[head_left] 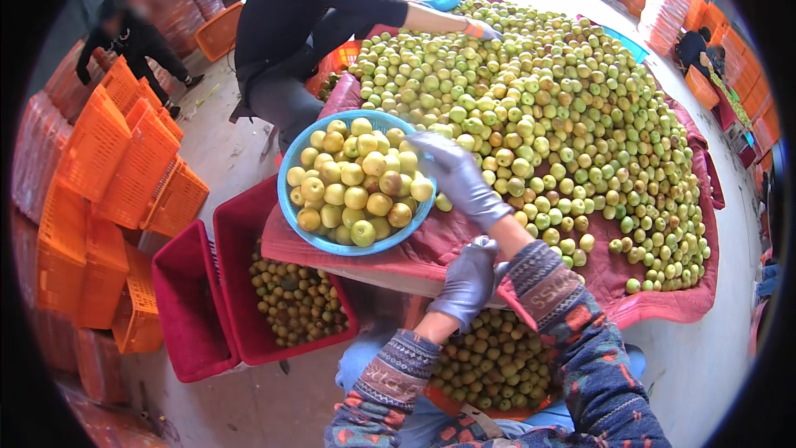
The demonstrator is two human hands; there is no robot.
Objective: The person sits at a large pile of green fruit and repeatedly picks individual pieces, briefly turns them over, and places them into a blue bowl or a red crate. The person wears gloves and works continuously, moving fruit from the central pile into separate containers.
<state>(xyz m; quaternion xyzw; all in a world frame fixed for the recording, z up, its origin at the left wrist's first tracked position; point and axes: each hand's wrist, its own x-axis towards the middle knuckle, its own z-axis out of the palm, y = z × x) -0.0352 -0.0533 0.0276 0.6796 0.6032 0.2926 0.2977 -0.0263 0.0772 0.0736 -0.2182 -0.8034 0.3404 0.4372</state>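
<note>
My right hand (460, 178), in a grey-purple glove, reaches to the right rim of a round blue basket (356, 250). Its fingers are stretched toward the basket, slightly blurred, with no fruit visible in them. The basket is heaped with small round yellow-green fruits (352, 174), some brownish. Closer to me, my left hand (468, 282), gloved alike, is closed at the table's front edge; what it holds, if anything, is hidden. Below it, between my legs, stands an orange container (506, 415) full of browner fruits. A large pile of fruits (572, 116) covers the red cloth (663, 307) on the table.
Left of the table are two dark red crates (186, 307), one with fruits inside. Stacked orange crates (108, 158) stand farther left. A co-worker (307, 17) reaches over the pile from the far left side. Another blue basket (452, 0) of fruits sits at the back.
</note>
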